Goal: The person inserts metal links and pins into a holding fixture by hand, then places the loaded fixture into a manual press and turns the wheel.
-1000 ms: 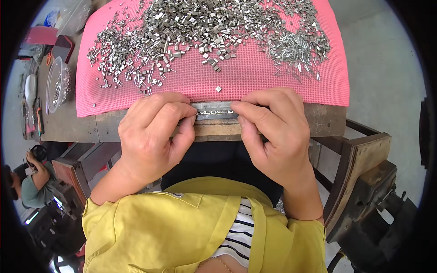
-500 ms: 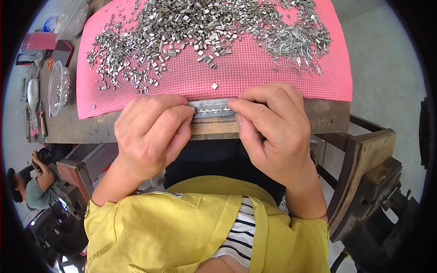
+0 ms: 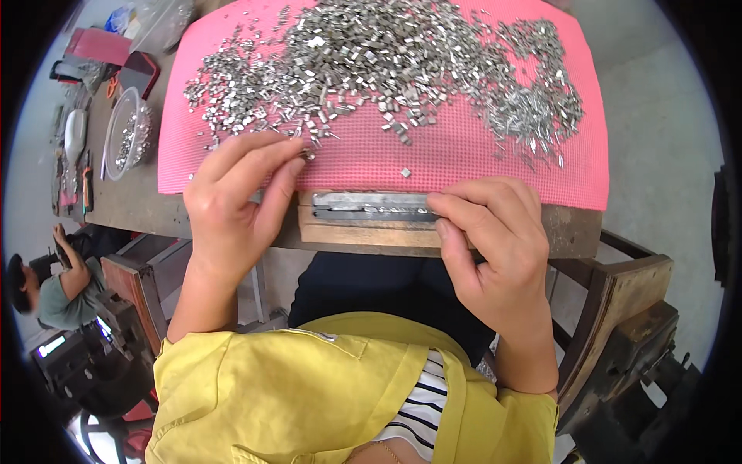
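My left hand (image 3: 238,197) is closed in a pinch over the front left part of the pink mat (image 3: 363,166). A small shiny metal piece (image 3: 308,155) shows at its fingertips. At the mat's front edge a narrow metal bar (image 3: 348,203) with a slot lies on a wooden block (image 3: 371,233). Several tiny bright parts sit in a row along the slot. My right hand (image 3: 498,240) pinches the bar's right end between thumb and forefinger, hiding that end. One loose square metal piece (image 3: 406,172) lies on the mat just beyond the bar.
A wide heap of small metal pieces (image 3: 363,62) covers the far part of the mat, with thin pins (image 3: 533,116) at its right. To the left, a clear round tub (image 3: 116,143) of metal parts stands on the wooden table (image 3: 147,209). Another person (image 3: 66,282) sits further left.
My left hand has left the bar's left end and moved up and left to the loose pieces, uncovering the bar. My right hand stays at the right end. The whole view has shifted slightly.
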A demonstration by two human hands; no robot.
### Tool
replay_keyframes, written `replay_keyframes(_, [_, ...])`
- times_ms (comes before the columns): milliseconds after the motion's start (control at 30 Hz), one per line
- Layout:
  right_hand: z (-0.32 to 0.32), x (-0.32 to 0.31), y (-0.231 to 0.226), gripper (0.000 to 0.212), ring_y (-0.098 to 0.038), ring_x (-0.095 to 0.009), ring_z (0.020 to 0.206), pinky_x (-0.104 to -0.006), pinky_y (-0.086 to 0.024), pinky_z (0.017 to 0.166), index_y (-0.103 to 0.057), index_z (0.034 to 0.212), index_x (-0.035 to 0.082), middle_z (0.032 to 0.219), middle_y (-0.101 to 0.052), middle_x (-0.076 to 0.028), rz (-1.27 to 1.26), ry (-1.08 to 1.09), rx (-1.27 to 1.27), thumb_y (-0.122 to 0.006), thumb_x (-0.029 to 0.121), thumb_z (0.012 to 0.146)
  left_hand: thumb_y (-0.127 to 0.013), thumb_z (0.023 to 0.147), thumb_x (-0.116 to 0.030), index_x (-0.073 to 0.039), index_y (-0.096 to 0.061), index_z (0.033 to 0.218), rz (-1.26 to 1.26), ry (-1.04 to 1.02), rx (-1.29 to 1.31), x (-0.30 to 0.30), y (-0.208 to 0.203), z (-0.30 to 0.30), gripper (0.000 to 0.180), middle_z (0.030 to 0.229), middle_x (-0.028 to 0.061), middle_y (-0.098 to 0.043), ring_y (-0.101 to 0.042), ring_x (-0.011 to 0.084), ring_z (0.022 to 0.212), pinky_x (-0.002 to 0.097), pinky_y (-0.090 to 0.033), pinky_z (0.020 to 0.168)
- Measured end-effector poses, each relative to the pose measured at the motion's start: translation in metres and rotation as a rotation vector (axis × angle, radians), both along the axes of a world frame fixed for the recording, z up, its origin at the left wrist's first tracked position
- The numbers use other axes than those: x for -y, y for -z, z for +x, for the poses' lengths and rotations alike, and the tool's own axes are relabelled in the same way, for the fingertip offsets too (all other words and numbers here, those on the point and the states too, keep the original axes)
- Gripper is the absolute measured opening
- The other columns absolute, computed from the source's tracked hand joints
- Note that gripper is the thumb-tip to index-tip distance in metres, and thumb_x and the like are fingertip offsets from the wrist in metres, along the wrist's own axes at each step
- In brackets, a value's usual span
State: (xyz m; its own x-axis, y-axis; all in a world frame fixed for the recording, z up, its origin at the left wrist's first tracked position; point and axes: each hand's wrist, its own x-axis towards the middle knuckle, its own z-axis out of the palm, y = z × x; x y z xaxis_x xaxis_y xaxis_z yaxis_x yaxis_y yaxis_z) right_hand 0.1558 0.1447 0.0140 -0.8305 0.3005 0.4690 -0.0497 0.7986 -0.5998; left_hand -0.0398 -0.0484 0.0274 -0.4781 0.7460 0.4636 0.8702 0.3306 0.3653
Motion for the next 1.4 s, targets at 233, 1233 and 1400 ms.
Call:
replay_keyframes(233, [-0.04, 0.008, -0.02, 0.025, -0.065, -0.026, 0.09, -0.0392, -0.044, 0.082, -0.075, 0.101, 0.007, 0.095, -0.071, -0.006, 0.056, -0.059, 0.033, -0.078, 0.0, 0.078, -0.084, 0.076, -0.007, -0.008, -0.079, 0.092, -0.063, -0.034, -0.027, 0.002, 0.0, -0.012, 0.017, 0.096, 0.0048, -0.073, -0.067, 0.026, 0.087, 0.0375, -0.054, 0.077])
replay_keyframes(1233, [-0.076, 0.015, -0.014, 0.02, -0.061, -0.028, 0.072, -0.0404, -0.046, 0.071, -0.068, 0.095, 0.007, 0.078, -0.062, -0.009, 0.153, -0.027, -0.005, -0.072, -0.007, 0.081, -0.08, 0.079, -0.012, -0.012, -0.072, 0.089, -0.028, 0.009, 0.062, 0.004, 0.015, -0.005, 0.012, 0.089, 0.0011, -0.063, -0.06, 0.0244, 0.086, 0.0388, -0.045, 0.075])
replay_keyframes(1400, [-0.049, 0.01, -0.021, 0.029, -0.064, -0.029, 0.078, -0.0391, -0.051, 0.071, -0.073, 0.104, 0.003, 0.085, -0.067, -0.011, 0.041, 0.046, 0.018, -0.071, -0.011, 0.079, -0.082, 0.077, -0.006, -0.011, -0.071, 0.093, -0.028, 0.105, -0.033, 0.004, 0.01, -0.013, 0.02, 0.092, 0.0022, -0.067, -0.061, 0.025, 0.085, 0.0386, -0.046, 0.076])
